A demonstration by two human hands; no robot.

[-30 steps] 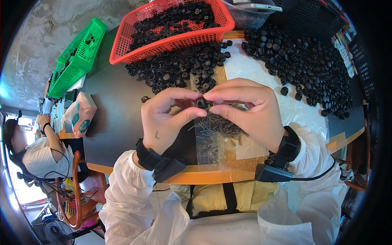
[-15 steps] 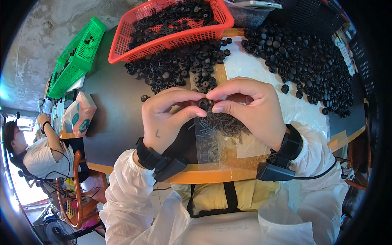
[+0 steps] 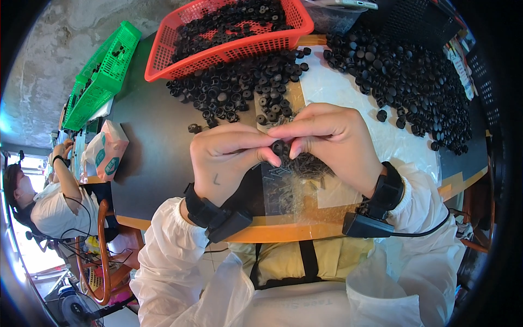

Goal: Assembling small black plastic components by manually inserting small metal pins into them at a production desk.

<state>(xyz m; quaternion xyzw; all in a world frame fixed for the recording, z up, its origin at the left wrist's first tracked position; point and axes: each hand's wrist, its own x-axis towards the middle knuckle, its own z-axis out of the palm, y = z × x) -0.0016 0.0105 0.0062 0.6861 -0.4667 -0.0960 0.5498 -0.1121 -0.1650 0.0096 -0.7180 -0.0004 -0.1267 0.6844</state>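
My left hand (image 3: pixel 229 155) and my right hand (image 3: pixel 335 136) meet above the middle of the table, closed in pinches. Between their fingertips is a small round black plastic part (image 3: pixel 279 147), gripped from both sides. Fingers cover much of it, so whether it is one piece or two joined ones I cannot tell. Just below and behind the hands lies a heap of small dark screws (image 3: pixel 311 166) on clear plastic film. Beyond my fingers, loose black ring-shaped parts (image 3: pixel 229 90) spread out in a pile.
A red perforated basket (image 3: pixel 229 60) of black parts stands at the back. Many black caps (image 3: pixel 403 82) cover white sheeting at right. On the left are a green basket (image 3: pixel 103 82) and a tissue pack (image 3: pixel 109 150). Another person (image 3: pixel 60 201) sits at far left.
My fingertips have drawn closer together, the index fingers now touching or overlapping. The black part between them has turned and shows a rounder face. At far left, the other person's hand has shifted.
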